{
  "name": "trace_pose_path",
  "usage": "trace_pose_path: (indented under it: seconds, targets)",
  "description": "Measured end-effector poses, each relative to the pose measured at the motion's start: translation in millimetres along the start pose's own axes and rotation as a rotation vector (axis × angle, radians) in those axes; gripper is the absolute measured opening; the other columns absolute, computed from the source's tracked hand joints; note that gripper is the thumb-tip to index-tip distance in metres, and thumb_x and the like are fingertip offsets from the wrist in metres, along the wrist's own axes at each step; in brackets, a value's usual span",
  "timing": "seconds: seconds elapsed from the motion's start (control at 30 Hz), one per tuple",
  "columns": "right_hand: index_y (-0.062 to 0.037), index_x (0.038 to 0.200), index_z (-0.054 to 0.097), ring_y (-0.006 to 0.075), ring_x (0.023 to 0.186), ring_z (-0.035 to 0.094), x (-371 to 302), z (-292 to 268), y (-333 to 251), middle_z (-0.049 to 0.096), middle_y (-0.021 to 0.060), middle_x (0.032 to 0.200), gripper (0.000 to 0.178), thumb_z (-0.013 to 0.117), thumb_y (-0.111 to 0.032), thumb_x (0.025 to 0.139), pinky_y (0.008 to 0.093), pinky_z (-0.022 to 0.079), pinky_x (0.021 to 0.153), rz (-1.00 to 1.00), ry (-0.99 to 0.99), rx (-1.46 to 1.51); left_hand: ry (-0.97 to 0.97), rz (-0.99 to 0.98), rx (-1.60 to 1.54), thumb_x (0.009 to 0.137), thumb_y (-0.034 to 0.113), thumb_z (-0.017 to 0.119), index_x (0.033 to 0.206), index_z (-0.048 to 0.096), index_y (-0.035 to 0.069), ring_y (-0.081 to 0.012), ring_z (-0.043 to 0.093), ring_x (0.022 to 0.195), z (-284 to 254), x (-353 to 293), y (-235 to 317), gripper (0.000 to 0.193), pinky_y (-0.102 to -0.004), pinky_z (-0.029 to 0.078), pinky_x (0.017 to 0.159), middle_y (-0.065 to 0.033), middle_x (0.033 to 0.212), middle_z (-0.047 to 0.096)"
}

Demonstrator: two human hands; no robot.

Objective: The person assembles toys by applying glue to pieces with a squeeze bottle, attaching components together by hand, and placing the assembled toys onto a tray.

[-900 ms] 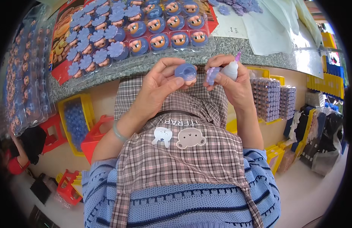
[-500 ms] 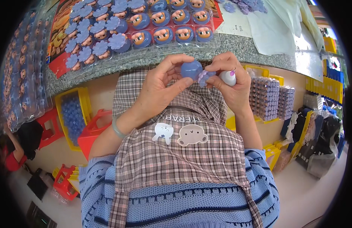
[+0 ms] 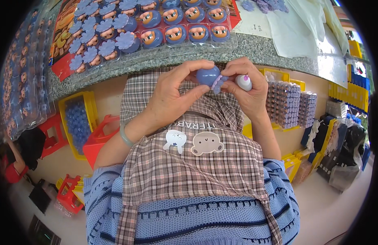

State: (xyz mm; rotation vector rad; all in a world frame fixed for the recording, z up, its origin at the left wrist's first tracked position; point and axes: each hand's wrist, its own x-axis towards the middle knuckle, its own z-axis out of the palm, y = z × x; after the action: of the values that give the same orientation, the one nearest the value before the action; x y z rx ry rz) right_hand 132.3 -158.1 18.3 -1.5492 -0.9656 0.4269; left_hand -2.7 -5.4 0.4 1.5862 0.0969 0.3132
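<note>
In front of my apron, my left hand (image 3: 171, 90) grips a round, glossy blue doll head (image 3: 208, 76) between thumb and fingers. My right hand (image 3: 253, 97) pinches a lilac flower-shaped piece (image 3: 216, 85) by its edge and presses it against the right side of the head. Tucked in the same right hand is a small white squeeze bottle (image 3: 243, 83) with a pink-purple tip. The face side of the head does not show. Beyond my hands, a clear plastic tray (image 3: 172, 45) holds rows of blue doll heads, several at the left topped with lilac flower pieces.
A speckled stone counter (image 3: 262, 55) bears the tray, loose lilac flower pieces (image 3: 270, 5) and plastic sheeting (image 3: 293, 38). Yellow crates, one with blue balls (image 3: 78, 124), stand below left near red stools (image 3: 100, 139). Stacked filled trays (image 3: 284, 104) sit below right; another person's arm (image 3: 18, 157) shows far left.
The lilac flower piece and the blue head have come together and now touch more fully. In my right hand the bottle has turned slightly, its tip moving left.
</note>
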Motion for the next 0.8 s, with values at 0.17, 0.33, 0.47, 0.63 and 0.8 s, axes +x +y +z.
trace_pose_path:
  seconds: [0.17,0.33,0.47,0.63,0.8]
  targets:
    - [-0.0038,0.089,0.068,0.0187,0.078,0.059,-1.7,-0.9,3.4,0.060,0.0064,0.082,0.028,0.077,0.006,0.064,0.0293,0.048,0.065,-0.152,-0.011,-0.179,0.001,0.110,0.218,0.082,-0.004,0.065,0.121,0.053,0.003,-0.0255,0.060,0.113,-1.0,0.2,2.2,0.042,-0.0347,0.051,0.092,-0.0167,0.127,0.057]
    - [-0.0035,0.087,0.068,0.0184,0.073,0.057,-9.8,8.3,3.9,0.059,0.0064,0.078,0.027,0.078,0.003,0.063,0.0291,0.046,0.062,-0.124,0.069,-0.204,0.014,0.202,0.368,0.080,-0.004,0.065,0.120,0.054,0.003,-0.0275,0.061,0.112,-1.5,-2.3,-0.2,0.041,-0.0355,0.052,0.090,-0.0173,0.126,0.059]
    - [-0.0035,0.089,0.068,0.0184,0.073,0.057,-16.1,15.9,4.7,0.059,0.0072,0.080,0.028,0.079,0.002,0.064,0.0290,0.046,0.062,-0.098,0.085,-0.215,-0.009,0.122,0.222,0.081,-0.003,0.066,0.119,0.054,0.002,-0.0261,0.056,0.118,-1.2,-6.2,-1.8,0.040,-0.0340,0.048,0.095,-0.0175,0.131,0.054]
    - [-0.0039,0.099,0.065,0.0199,0.078,0.060,-18.9,29.9,3.3,0.060,0.0087,0.087,0.035,0.077,0.001,0.067,0.0296,0.048,0.067,-0.116,0.142,-0.257,0.037,0.035,-0.019,0.085,0.002,0.065,0.121,0.054,0.000,-0.0231,0.049,0.124,7.3,-3.0,-5.5,0.037,-0.0334,0.043,0.101,-0.0168,0.136,0.048]
    - [-0.0033,0.109,0.062,0.0206,0.083,0.062,-18.6,42.5,-5.4,0.060,0.0099,0.095,0.041,0.075,0.000,0.070,0.0298,0.050,0.071,0.106,0.191,-0.122,0.090,0.022,-0.040,0.090,0.005,0.060,0.125,0.054,-0.002,-0.0206,0.050,0.121,8.3,-8.8,-7.2,0.036,-0.0336,0.043,0.100,-0.0163,0.134,0.049]
